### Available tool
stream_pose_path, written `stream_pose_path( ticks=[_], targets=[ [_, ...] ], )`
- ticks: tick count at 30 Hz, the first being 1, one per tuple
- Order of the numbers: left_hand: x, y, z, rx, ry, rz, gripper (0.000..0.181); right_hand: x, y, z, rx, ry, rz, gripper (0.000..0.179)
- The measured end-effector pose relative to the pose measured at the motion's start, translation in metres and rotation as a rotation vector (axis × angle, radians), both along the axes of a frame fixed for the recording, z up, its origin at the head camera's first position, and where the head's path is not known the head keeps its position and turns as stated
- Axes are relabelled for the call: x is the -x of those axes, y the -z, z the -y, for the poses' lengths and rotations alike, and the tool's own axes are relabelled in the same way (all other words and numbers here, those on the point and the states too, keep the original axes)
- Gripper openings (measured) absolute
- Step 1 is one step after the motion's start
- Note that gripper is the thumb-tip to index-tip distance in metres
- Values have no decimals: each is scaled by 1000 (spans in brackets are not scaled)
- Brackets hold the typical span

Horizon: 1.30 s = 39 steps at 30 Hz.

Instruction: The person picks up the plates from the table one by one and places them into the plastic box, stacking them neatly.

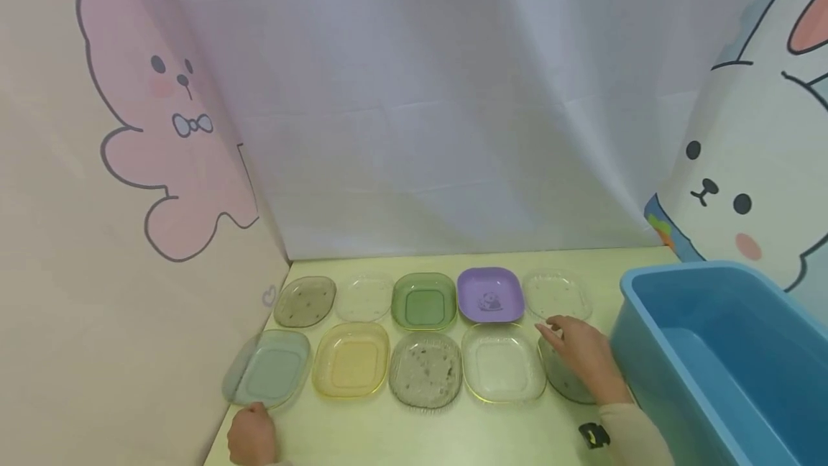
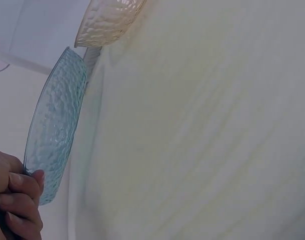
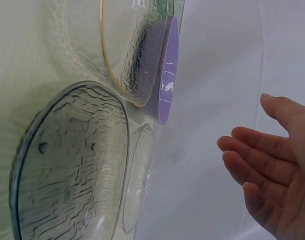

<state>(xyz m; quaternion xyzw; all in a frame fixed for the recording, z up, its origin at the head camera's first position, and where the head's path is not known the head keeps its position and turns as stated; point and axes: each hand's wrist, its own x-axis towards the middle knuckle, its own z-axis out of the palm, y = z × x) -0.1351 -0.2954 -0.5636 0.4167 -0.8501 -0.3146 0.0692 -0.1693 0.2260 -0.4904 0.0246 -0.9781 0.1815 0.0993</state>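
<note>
At the table's left end, my left hand [image 1: 252, 434] is curled at the near rim of a clear blue plate [image 1: 274, 367]. The left wrist view shows its fingers [image 2: 25, 186] pinching the rim of that textured plate. My right hand [image 1: 584, 351] hovers over a smoky grey plate [image 1: 564, 377], partly hiding it, and holds nothing. In the right wrist view its fingers [image 3: 265, 155] are spread and relaxed, apart from the plates. Near it are a clear plate [image 1: 558, 295], a purple plate with a panda print [image 1: 490, 293] and a gold-rimmed clear plate [image 1: 503, 363].
Two rows of plates run across the table, including a yellow plate [image 1: 351, 360], a green plate [image 1: 424, 300], a speckled grey plate [image 1: 425, 370] and a brownish plate [image 1: 305, 301]. A large blue tub [image 1: 673, 351] stands at the right. Cloth walls enclose the table.
</note>
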Motion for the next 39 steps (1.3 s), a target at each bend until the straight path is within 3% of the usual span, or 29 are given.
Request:
stream_pose_path(
  ticks=[8, 16, 20, 28, 39],
  targets=[
    [-2, -15, -1, -24, 57, -32, 38, 2, 2, 2, -13, -4, -22, 28],
    [8, -29, -4, 40, 252, -60, 32, 2, 2, 4, -30, 12, -33, 25],
    [16, -34, -10, 49, 318, -130, 35, 2, 3, 5, -42, 7, -56, 23],
    [32, -50, -32, 61, 446, -240, 37, 3, 6, 3, -51, 15, -69, 22],
    [47, -65, -72, 54, 629, -219, 32, 1, 12, 2, -48, 27, -74, 21]
  ],
)
